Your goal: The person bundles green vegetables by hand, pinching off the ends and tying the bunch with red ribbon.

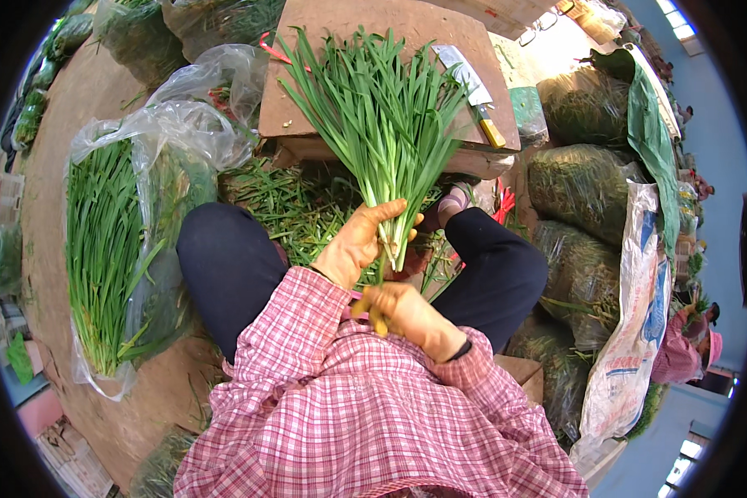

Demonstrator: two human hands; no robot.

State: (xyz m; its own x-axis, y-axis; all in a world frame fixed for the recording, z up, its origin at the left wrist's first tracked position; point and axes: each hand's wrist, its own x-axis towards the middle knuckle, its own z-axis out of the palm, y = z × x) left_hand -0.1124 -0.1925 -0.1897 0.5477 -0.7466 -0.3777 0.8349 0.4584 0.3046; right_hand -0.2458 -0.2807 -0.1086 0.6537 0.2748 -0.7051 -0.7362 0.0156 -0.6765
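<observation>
My left hand (pixel 358 239) grips a fanned bunch of Chinese chives (pixel 386 124) by its pale stem ends, the green leaves spreading away over a brown board (pixel 473 37). Just below the stem ends is my right hand (pixel 411 311), its fingers blurred and curled around what looks like a thin yellow-green leaf that rises towards the bunch. Whether it grips that leaf firmly is hard to tell. A cleaver (pixel 473 84) with a wooden handle lies on the board's right side. Red ties show at the board's left edge.
Trimmed leaves (pixel 299 218) litter the floor between my knees. To the left, more chives (pixel 103 249) lie in a clear plastic bag (pixel 174 124). Several filled plastic bags (pixel 579 180) are stacked at the right, beside a white woven sack (pixel 622 348). A person (pixel 681 348) in a pink hat is at the far right.
</observation>
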